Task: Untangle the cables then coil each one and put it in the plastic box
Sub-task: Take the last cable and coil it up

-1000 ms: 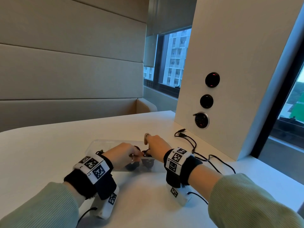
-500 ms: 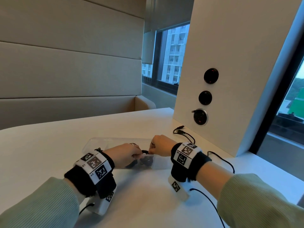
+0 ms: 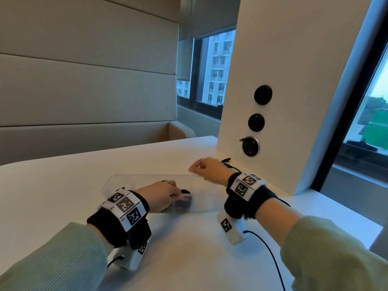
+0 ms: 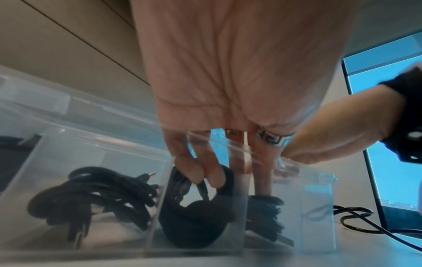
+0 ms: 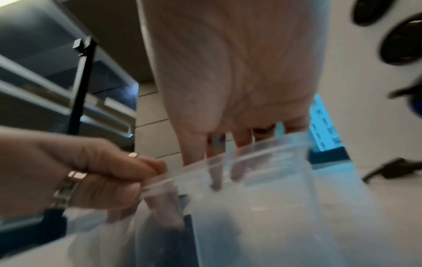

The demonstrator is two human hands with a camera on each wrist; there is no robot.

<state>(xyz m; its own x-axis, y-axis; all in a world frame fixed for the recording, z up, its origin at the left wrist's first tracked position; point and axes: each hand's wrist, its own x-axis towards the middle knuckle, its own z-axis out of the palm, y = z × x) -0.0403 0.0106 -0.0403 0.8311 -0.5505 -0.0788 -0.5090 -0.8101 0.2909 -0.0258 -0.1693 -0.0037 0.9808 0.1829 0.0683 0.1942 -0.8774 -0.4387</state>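
A clear plastic box (image 3: 147, 176) with compartments lies on the white table. My left hand (image 3: 178, 196) reaches into it. In the left wrist view its fingers (image 4: 194, 173) pinch a black coiled cable (image 4: 194, 216) standing in the middle compartment. A second coil (image 4: 91, 195) fills the compartment to the left and a third (image 4: 265, 213) lies to the right. My right hand (image 3: 195, 168) hovers blurred above the box's far right end, its fingers (image 5: 214, 173) hanging loose with nothing in them. A loose black cable (image 3: 227, 161) lies on the table beside the pillar.
A white pillar (image 3: 283, 80) with three round black sockets (image 3: 251, 146) stands right of the box. The loose cable (image 4: 356, 215) trails along its foot. A thin wire (image 3: 270, 253) from my right wrist camera crosses the near table. A padded bench wall is behind.
My right hand has left the coil at the box and risen up and to the right, now blurred. My left hand keeps its hold on the coil inside the box.
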